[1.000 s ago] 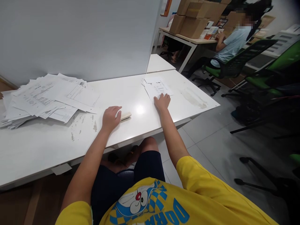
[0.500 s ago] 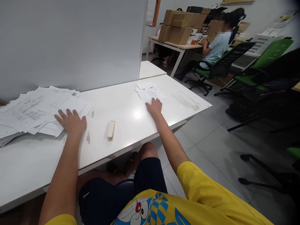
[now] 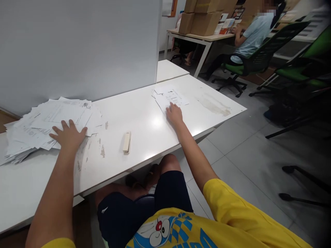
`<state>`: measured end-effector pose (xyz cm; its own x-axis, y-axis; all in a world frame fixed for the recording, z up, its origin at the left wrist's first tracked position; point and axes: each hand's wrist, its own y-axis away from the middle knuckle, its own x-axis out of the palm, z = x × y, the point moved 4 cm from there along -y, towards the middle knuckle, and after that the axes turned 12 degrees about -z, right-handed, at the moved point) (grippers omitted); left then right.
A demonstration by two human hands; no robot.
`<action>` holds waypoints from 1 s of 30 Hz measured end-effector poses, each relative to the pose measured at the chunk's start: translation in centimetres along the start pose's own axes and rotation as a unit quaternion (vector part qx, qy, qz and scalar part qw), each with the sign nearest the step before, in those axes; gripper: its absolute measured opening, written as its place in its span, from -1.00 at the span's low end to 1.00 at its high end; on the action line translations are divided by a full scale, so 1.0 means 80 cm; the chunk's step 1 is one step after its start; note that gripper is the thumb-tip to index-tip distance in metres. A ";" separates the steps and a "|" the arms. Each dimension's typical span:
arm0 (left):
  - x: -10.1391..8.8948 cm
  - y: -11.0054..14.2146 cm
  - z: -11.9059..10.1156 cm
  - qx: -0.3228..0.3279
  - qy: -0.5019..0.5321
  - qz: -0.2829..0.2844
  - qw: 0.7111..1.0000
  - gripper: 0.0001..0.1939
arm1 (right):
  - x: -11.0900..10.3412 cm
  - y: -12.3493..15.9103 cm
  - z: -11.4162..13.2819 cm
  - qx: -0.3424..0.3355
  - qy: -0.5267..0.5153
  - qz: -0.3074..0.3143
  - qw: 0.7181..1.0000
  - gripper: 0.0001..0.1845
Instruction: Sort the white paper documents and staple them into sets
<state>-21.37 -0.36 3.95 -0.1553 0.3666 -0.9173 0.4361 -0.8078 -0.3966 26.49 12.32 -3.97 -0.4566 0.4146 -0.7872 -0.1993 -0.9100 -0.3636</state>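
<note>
On the left of the white table lies a large messy pile of printed papers [image 3: 46,119]. My left hand [image 3: 69,136] rests on the pile's near right edge, palm down, fingers spread. Farther right, a small stack of papers [image 3: 165,98] lies on the table with its sheets slightly askew. The fingertips of my right hand [image 3: 174,113] touch its near edge; the fingers are loosely extended and grasp nothing. Between my hands a cream-coloured stapler [image 3: 127,142] sits on the tabletop, apart from both.
A tall whitish panel [image 3: 77,44] stands along the table's far edge [image 3: 124,93]. Worn patches [image 3: 102,151] mark the tabletop. Beyond, a person [image 3: 254,38] sits in a green and black chair [image 3: 240,67] at a desk with cardboard boxes [image 3: 207,22].
My left hand has slid left with the paper pile, uncovering more worn tabletop. My right hand stays at the small stack, its fingers less spread. The view has shifted slightly.
</note>
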 end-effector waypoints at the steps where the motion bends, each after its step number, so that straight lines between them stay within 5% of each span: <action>1: -0.002 -0.002 0.001 -0.006 -0.001 0.007 1.000 -0.03 | 0.000 0.003 0.007 -0.022 -0.010 0.014 1.000 -0.40; 7: -0.013 -0.027 0.023 -0.057 -0.012 0.032 0.998 -0.02 | 0.007 0.010 0.024 -0.043 0.032 0.071 0.996 -0.17; 11: -0.019 -0.054 0.053 -0.103 -0.024 0.050 0.993 -0.02 | 0.003 0.004 0.021 -0.013 0.059 0.049 0.997 -0.29; 15: -0.051 -0.045 0.049 -0.121 0.001 -0.059 0.991 -0.04 | -0.007 -0.002 0.022 -0.001 0.072 0.020 0.997 -0.49; 19: -0.094 0.025 -0.027 0.029 0.083 -0.214 0.973 -0.24 | -0.019 -0.001 0.023 0.037 0.078 0.012 0.996 -0.58; 23: -0.097 0.130 -0.121 0.193 0.173 -0.237 0.936 -0.39 | -0.031 0.024 0.022 0.055 0.074 0.004 0.996 -0.54; 27: -0.086 0.226 -0.212 0.349 0.333 -0.218 0.849 -0.52 | -0.045 0.089 0.021 0.048 0.055 -0.014 0.997 -0.44; 30: -0.065 0.263 -0.282 0.428 0.402 -0.117 0.800 -0.60 | -0.062 0.150 0.021 0.028 0.035 -0.035 0.998 -0.43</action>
<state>8.61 -8.86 1.18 0.6280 0.4545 -0.6317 -0.3430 -0.5669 -0.7490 24.93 -0.65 -3.63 -0.3780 0.4755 -0.7944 -0.2778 -0.8768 -0.3926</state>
